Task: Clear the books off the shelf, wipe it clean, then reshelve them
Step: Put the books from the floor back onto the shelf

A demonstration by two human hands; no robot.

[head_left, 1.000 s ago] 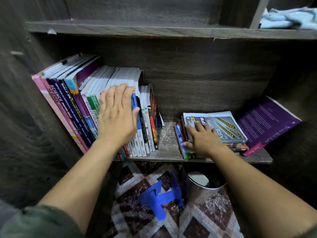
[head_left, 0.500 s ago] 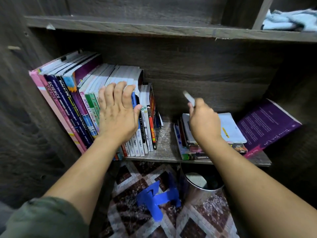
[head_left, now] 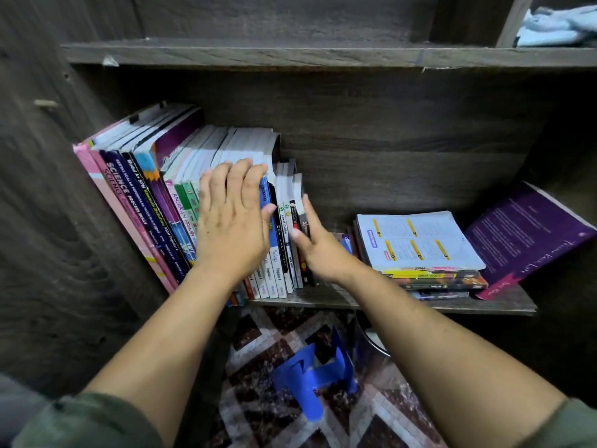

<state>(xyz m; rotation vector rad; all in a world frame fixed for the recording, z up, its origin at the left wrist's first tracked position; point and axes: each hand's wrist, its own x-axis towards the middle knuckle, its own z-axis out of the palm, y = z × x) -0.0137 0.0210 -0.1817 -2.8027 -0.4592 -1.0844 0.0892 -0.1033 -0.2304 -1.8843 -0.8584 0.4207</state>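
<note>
Left hand pressing books, right hand touching

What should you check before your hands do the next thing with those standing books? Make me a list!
1. The left hand lies flat on the spines of the row of standing books: ok.
2. The right hand touches the row's right end: ok.
3. The row stands upright: not ok, it leans left.
4. A gap shows between the row and the flat stack: ok.
5. The purple book is settled: not ok, it tilts against the right wall.
6. The shelf is wiped clean: cannot tell.
</note>
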